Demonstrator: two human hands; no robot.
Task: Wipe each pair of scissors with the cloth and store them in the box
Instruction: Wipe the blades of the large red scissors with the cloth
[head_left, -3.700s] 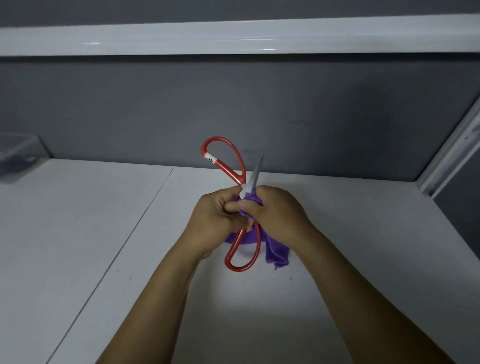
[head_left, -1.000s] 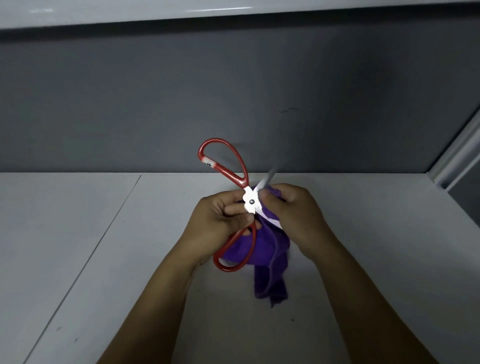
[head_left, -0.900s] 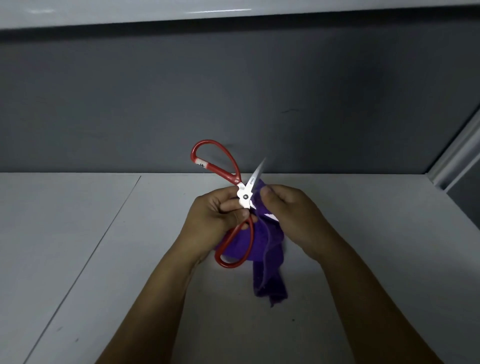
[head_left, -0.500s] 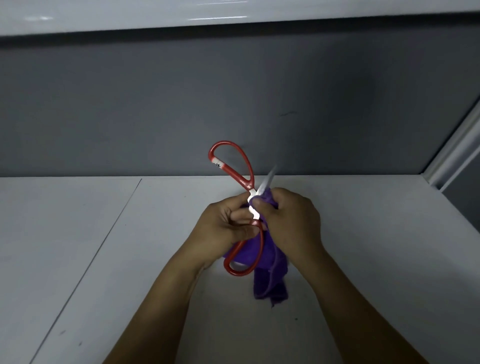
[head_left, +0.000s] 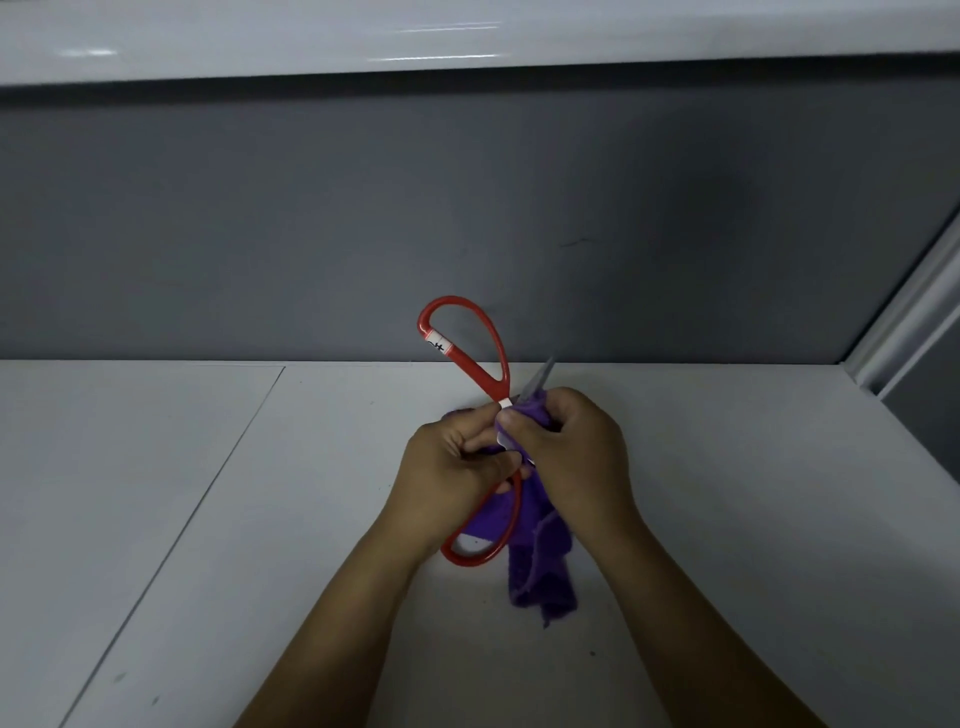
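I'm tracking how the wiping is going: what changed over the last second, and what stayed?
The right hand, gripping the purple cloth, slid down the blade towards the left hand, so the cloth now hides the pivot screw of the red-handled metal scissors, bare a second ago. Unchanged: the left hand grips the scissors near the pivot, above the white table; the blade tip pokes out past the cloth.
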